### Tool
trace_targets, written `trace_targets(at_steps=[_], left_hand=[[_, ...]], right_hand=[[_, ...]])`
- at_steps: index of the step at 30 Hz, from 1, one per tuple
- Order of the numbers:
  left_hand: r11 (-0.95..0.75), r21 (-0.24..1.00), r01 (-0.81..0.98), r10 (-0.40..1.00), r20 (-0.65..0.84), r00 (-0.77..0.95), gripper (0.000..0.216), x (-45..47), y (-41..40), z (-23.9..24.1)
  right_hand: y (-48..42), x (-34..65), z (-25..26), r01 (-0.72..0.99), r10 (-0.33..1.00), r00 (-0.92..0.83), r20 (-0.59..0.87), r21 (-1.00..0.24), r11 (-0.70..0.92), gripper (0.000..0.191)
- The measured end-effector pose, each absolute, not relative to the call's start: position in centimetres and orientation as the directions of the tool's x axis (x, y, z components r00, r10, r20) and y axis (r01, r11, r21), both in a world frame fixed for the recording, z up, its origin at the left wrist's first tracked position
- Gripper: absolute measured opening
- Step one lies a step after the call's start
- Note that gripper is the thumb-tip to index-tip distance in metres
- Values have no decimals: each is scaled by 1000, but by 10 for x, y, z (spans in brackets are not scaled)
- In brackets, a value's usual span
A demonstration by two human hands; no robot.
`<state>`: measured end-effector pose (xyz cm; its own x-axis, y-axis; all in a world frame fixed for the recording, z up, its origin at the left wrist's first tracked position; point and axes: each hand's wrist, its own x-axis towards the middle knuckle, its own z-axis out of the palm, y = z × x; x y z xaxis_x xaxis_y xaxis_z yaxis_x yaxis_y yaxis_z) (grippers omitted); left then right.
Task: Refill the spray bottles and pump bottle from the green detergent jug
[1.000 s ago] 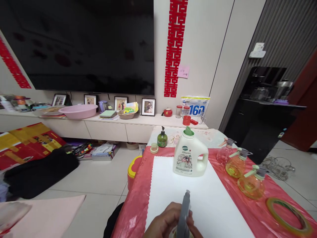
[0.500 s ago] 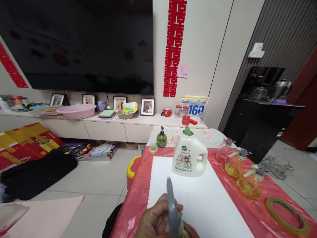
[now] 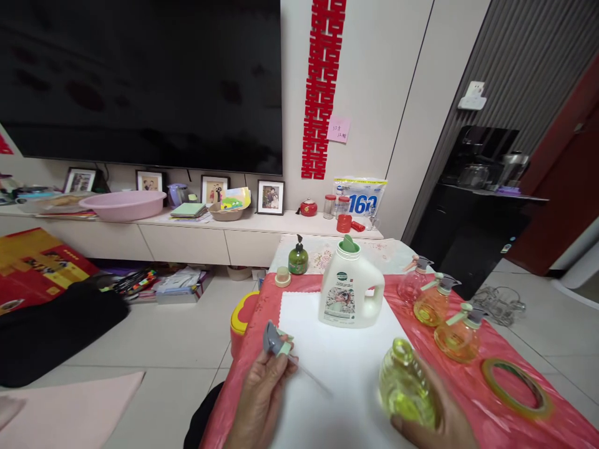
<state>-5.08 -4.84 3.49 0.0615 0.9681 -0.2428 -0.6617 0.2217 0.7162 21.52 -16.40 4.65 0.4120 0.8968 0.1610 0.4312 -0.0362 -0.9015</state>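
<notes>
My left hand [image 3: 259, 399] pinches a grey and pale green spray head [image 3: 275, 342], its thin dip tube trailing to the right over the white sheet [image 3: 327, 368]. My right hand [image 3: 437, 418] cups a round yellow-green glass bottle [image 3: 403, 390] with its neck uncapped, low at the right of the sheet. The two hands are apart. A white detergent jug [image 3: 350, 293] with a green cap stands upright at the sheet's far end.
Three amber spray bottles [image 3: 437, 305] line the red tablecloth's [image 3: 468, 386] right side, a tape ring [image 3: 512, 386] nearer. A green pump bottle [image 3: 297, 259] and a small cap [image 3: 282, 276] stand at the far left. Beyond are a TV cabinet [image 3: 187, 234] and tiled floor.
The spray head has come off the bottle and moved left in my left hand. The right hand has carried the open bottle to the right and into view. The camera swung slightly right.
</notes>
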Motion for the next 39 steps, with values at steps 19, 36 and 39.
trace_targets(at_steps=[19, 36, 39], left_hand=[[272, 705, -655, 955, -280, 96, 51, -46, -50, -18], [274, 700, -659, 952, -297, 80, 54, -46, -50, -17], [291, 692, -661, 947, -306, 96, 54, -46, -50, -19]], right_hand=[[-10, 268, 209, 999, 876, -6, 483, 42, -16, 70], [6, 259, 242, 926, 909, -152, 388, 377, -7, 69], [9, 258, 244, 913, 913, -159, 375, 408, -9, 69]])
